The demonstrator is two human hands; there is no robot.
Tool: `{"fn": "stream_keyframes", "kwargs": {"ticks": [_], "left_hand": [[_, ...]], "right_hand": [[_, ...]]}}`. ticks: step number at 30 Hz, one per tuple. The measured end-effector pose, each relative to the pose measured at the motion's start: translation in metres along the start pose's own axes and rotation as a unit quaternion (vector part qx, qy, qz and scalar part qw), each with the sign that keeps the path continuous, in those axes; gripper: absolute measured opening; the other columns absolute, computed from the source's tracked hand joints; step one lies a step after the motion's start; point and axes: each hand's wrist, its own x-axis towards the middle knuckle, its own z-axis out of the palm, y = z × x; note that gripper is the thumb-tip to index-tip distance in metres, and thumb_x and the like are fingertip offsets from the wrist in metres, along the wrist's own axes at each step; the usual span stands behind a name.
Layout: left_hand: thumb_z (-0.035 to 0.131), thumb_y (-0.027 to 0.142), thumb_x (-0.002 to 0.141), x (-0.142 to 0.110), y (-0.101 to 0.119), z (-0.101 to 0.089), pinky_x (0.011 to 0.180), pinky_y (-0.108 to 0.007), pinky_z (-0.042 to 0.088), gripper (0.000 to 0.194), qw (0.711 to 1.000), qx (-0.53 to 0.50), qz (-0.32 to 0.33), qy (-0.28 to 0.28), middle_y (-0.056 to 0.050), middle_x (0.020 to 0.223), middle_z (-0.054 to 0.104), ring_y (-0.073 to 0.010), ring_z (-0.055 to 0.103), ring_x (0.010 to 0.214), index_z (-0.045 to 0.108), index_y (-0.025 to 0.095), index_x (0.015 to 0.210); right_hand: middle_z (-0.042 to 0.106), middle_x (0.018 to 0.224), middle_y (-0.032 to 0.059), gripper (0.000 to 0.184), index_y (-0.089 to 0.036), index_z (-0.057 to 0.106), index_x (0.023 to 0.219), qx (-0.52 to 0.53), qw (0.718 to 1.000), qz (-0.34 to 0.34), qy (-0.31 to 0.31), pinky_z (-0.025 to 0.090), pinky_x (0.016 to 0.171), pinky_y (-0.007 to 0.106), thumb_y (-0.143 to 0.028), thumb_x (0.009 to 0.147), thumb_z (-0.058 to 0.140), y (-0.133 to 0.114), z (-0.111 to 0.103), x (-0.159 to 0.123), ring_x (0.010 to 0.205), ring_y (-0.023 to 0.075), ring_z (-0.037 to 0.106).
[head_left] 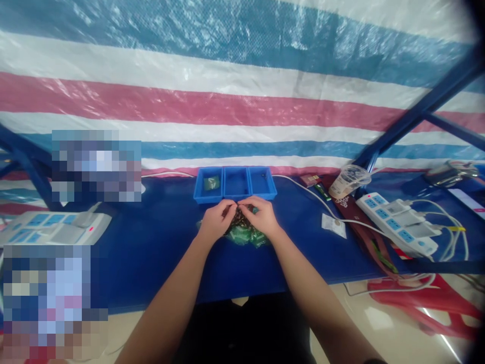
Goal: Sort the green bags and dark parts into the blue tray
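My left hand (220,218) and my right hand (262,216) meet above the blue table, fingertips pinched close together. Whatever sits between the fingers is too small to make out. Under them lies a heap of small dark brown pieces (238,220), partly covered by both hands. Green plastic packets (241,235) spread along the near side of this heap, below the palms. Just beyond my fingers stands a blue tray (235,196) with three compartments. Its left compartment holds a flat green packet (211,183); a tiny dark speck shows in the right one.
On the right are a plastic cup (345,183), a brown bag (346,212), a small clear packet (333,226) and a white power strip (396,222) with plugged-in cables. Another power strip (96,226) lies left. Striped sheeting (242,108) hangs behind the table. Two areas at left are pixelated.
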Motion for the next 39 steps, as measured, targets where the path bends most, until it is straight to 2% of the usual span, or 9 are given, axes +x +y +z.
{"fn": "stream_keyframes", "kwargs": {"ticks": [4,10,16,23,27,31,35,39], "left_hand": [[0.053,0.043,0.092,0.000,-0.001,0.000,0.061,-0.021,0.044,0.027,1.000,-0.007,0.001,0.005,0.002,0.072,0.067,-0.0101,0.059,0.058,0.066,0.023,0.105],[0.048,0.042,0.095,0.001,0.000,-0.002,0.062,-0.022,0.044,0.028,1.000,0.014,0.010,-0.011,0.002,0.074,0.069,-0.0107,0.060,0.062,0.068,0.023,0.098],[0.055,0.044,0.091,0.001,-0.004,0.001,0.064,-0.021,0.046,0.028,1.000,-0.019,-0.006,0.011,0.002,0.074,0.068,-0.0103,0.060,0.062,0.068,0.024,0.106],[0.048,0.043,0.095,0.002,-0.003,0.001,0.063,-0.022,0.044,0.030,1.000,0.003,0.010,0.005,0.001,0.075,0.068,-0.0102,0.059,0.062,0.068,0.021,0.095],[0.047,0.043,0.095,0.002,-0.002,0.000,0.063,-0.022,0.043,0.030,1.000,0.011,0.008,-0.001,0.001,0.073,0.068,-0.0105,0.060,0.062,0.068,0.021,0.094],[0.048,0.043,0.095,0.002,-0.004,0.002,0.064,-0.022,0.044,0.030,1.000,0.011,0.005,-0.004,0.001,0.076,0.070,-0.0109,0.061,0.063,0.069,0.021,0.095],[0.048,0.043,0.095,0.003,-0.004,0.002,0.067,-0.022,0.046,0.030,1.000,0.006,-0.006,0.012,0.000,0.084,0.073,-0.0117,0.064,0.067,0.070,0.022,0.101],[0.045,0.041,0.096,0.004,-0.002,0.000,0.071,-0.022,0.049,0.033,0.999,0.004,-0.008,0.037,-0.002,0.088,0.074,-0.0132,0.067,0.073,0.069,0.021,0.106]], "right_hand": [[0.072,0.085,0.0046,0.014,-0.023,0.074,0.094,-0.004,1.000,0.005,-0.004,0.055,0.062,0.029,-0.028,0.088,0.062,-0.001,0.000,0.000,0.069,0.0153,0.063],[0.071,0.085,0.0041,0.015,-0.023,0.073,0.096,-0.007,1.000,0.010,-0.006,0.055,0.064,0.028,-0.029,0.088,0.063,0.001,0.001,-0.001,0.069,0.0148,0.064],[0.071,0.083,0.0046,0.014,-0.022,0.073,0.093,-0.004,1.000,0.006,0.010,0.054,0.063,0.028,-0.028,0.088,0.062,0.001,0.001,0.001,0.070,0.0149,0.064],[0.071,0.083,0.0046,0.015,-0.022,0.073,0.095,-0.005,1.000,0.006,-0.004,0.055,0.063,0.028,-0.029,0.087,0.064,0.001,0.001,0.001,0.072,0.0156,0.065],[0.071,0.084,0.0039,0.017,-0.023,0.073,0.100,0.009,1.000,0.018,0.011,0.056,0.065,0.029,-0.029,0.087,0.063,-0.001,0.001,0.001,0.071,0.0150,0.064],[0.071,0.084,0.0040,0.014,-0.022,0.074,0.095,0.024,0.999,0.024,0.024,0.056,0.066,0.028,-0.029,0.086,0.064,-0.001,-0.001,0.002,0.070,0.0146,0.065],[0.071,0.080,0.0039,0.014,-0.021,0.074,0.091,0.033,0.997,0.056,0.034,0.057,0.064,0.028,-0.031,0.084,0.067,0.004,0.001,0.001,0.067,0.0145,0.064],[0.074,0.083,0.0054,0.023,-0.019,0.074,0.097,0.085,0.984,0.139,0.077,0.060,0.067,0.030,-0.034,0.079,0.071,0.013,0.010,0.002,0.068,0.0158,0.068]]}}
